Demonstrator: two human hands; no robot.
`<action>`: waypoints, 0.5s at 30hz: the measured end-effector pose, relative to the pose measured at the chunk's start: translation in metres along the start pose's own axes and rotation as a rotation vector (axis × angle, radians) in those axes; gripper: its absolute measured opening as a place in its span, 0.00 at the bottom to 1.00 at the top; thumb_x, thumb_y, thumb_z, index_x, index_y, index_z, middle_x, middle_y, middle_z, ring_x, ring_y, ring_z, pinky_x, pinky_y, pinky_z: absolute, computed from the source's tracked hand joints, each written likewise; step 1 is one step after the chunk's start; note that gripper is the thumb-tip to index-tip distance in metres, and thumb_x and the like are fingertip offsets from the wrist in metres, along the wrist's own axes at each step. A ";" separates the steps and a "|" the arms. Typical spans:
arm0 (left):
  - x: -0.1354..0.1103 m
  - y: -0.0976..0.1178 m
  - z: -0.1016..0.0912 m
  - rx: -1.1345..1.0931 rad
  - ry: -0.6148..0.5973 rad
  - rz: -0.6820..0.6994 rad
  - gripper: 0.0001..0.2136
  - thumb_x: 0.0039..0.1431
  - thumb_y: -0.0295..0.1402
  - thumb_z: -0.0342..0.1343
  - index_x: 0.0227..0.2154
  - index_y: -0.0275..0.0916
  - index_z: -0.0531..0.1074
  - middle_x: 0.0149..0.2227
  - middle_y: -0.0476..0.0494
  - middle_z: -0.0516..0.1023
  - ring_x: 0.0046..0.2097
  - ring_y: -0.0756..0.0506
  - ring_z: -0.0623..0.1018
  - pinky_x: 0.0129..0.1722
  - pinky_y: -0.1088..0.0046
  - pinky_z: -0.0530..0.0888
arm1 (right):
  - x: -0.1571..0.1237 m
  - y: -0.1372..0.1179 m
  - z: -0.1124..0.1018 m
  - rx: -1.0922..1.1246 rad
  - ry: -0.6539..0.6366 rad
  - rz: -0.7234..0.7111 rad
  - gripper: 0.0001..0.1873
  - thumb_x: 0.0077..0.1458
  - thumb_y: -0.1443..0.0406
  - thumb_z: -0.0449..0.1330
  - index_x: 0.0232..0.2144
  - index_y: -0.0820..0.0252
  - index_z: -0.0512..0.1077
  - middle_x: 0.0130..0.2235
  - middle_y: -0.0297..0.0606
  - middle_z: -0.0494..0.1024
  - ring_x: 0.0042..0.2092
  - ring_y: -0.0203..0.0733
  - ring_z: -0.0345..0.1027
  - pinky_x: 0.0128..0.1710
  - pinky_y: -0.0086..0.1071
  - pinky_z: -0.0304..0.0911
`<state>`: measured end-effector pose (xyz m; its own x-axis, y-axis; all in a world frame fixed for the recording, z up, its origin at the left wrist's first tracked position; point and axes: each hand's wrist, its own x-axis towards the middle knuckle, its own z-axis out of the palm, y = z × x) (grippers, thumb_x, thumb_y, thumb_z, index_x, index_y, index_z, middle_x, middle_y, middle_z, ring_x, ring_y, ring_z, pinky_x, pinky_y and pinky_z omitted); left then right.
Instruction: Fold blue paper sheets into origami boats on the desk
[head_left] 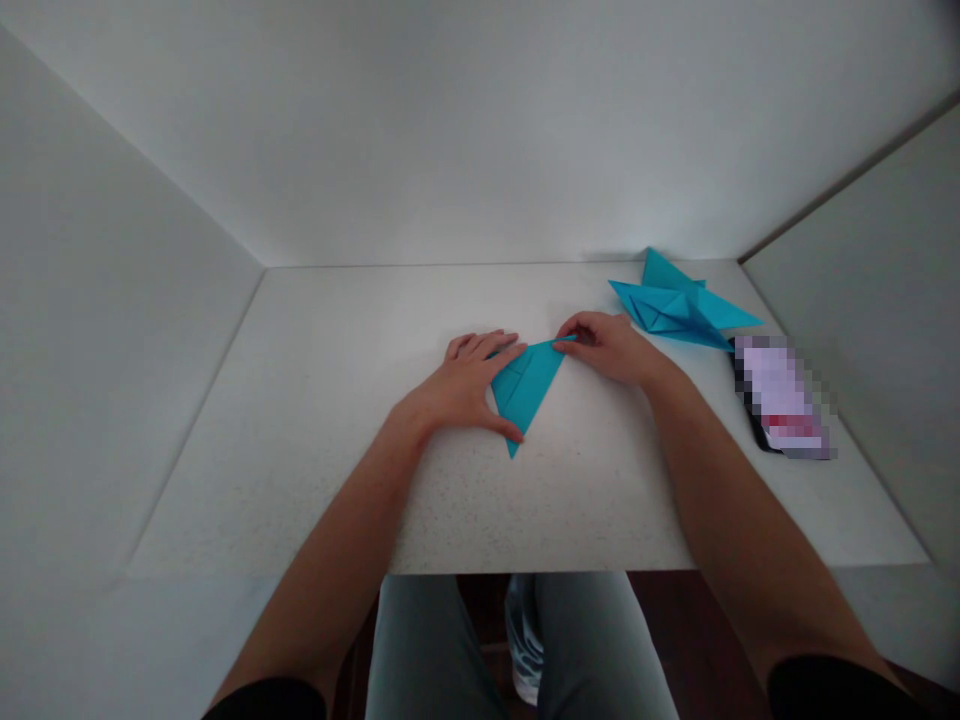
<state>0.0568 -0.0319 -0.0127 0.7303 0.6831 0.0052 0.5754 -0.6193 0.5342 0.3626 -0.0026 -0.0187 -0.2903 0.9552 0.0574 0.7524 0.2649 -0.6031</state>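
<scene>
A blue paper sheet (529, 385), folded into a triangle, lies flat on the white speckled table (315, 470). My left hand (461, 385) rests flat on the paper's left edge, fingers spread, thumb near the lower tip. My right hand (611, 345) pinches the paper's upper right corner with curled fingers.
A finished blue folded paper shape (679, 305) sits at the back right of the table. A phone (780, 395) lies near the right edge. White walls enclose the table on the left, back and right. My knees show below the front edge.
</scene>
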 end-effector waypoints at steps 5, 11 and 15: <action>0.000 -0.006 0.002 -0.060 0.168 -0.100 0.77 0.35 0.58 0.80 0.80 0.43 0.35 0.77 0.22 0.53 0.77 0.21 0.55 0.73 0.37 0.52 | 0.002 -0.001 -0.003 0.312 0.101 -0.053 0.22 0.60 0.42 0.67 0.37 0.53 0.78 0.35 0.36 0.79 0.36 0.44 0.69 0.39 0.40 0.66; 0.006 -0.014 -0.007 -0.359 0.224 -0.200 0.39 0.55 0.49 0.71 0.67 0.41 0.69 0.53 0.35 0.81 0.53 0.35 0.80 0.58 0.52 0.73 | 0.007 -0.004 -0.005 0.635 0.291 -0.050 0.25 0.54 0.41 0.72 0.34 0.50 0.71 0.32 0.32 0.75 0.35 0.43 0.71 0.40 0.41 0.72; 0.008 -0.011 -0.012 -0.530 0.210 -0.230 0.18 0.63 0.51 0.61 0.38 0.40 0.79 0.35 0.46 0.80 0.36 0.45 0.77 0.36 0.69 0.73 | 0.008 -0.003 -0.004 0.693 0.360 -0.008 0.26 0.54 0.41 0.72 0.32 0.51 0.69 0.31 0.32 0.74 0.33 0.42 0.71 0.38 0.40 0.73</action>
<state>0.0512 -0.0148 -0.0082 0.4897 0.8716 -0.0223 0.4093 -0.2072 0.8886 0.3608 0.0046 -0.0135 0.0043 0.9690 0.2470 0.1758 0.2424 -0.9541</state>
